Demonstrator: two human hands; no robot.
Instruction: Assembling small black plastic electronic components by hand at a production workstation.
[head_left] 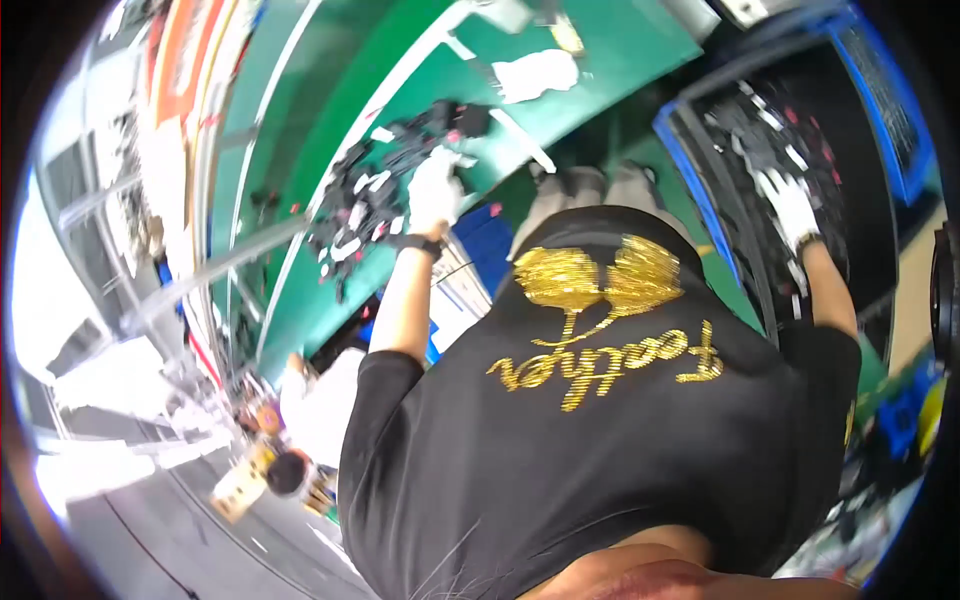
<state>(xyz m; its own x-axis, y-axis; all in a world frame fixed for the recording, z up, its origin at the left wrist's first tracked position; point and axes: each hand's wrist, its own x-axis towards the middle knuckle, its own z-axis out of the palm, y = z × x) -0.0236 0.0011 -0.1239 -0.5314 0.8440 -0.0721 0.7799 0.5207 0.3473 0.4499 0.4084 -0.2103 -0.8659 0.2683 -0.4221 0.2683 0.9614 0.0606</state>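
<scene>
My left hand (434,190), in a white glove, is at the near edge of a pile of small black pieces with white and red bits (365,195). The pile lies spread on a green tabletop (590,45). Motion smears the left fingers, so whether they hold anything cannot be made out. On the right, my white-gloved right hand (790,207) reaches down into a black bin (858,130). Its fingers are spread over similar black pieces (740,135) inside, with no grip on them to be seen.
A crumpled white cloth or glove (537,75) lies farther along the tabletop. A white strip (523,140) sits by the table edge. Blue rims (700,190) border the bin. Another person in white (325,405) is at the lower left, near a slanting metal rail (215,270).
</scene>
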